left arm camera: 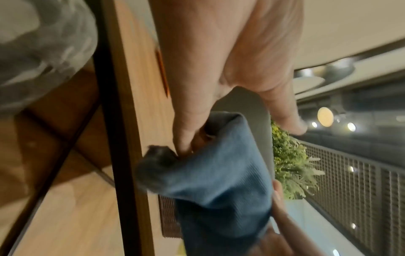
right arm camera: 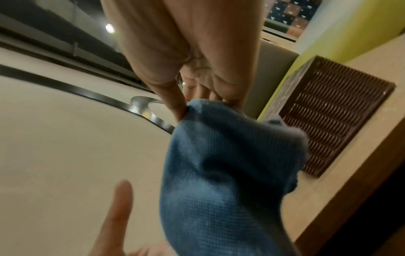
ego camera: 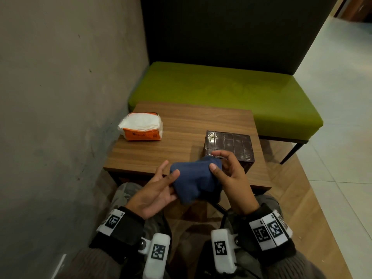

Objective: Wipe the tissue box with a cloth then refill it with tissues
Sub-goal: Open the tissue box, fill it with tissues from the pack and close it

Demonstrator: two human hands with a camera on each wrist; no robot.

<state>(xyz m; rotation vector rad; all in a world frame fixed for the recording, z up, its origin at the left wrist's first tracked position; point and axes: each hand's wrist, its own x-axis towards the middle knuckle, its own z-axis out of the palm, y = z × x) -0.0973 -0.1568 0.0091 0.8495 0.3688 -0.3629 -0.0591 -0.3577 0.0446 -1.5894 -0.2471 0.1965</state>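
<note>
A folded blue cloth hangs between my two hands, just above the near edge of the wooden table. My left hand pinches its left end, thumb on top and one finger stretched out free. My right hand pinches the right end between thumb and fingertips. The dark brown tissue box stands on the table just behind my right hand, untouched. An orange-and-white pack of tissues lies at the table's left side.
A grey wall runs close along the left of the table. A green bench with a dark backrest stands right behind the table. My knees are under the table's near edge. Pale tiled floor lies to the right.
</note>
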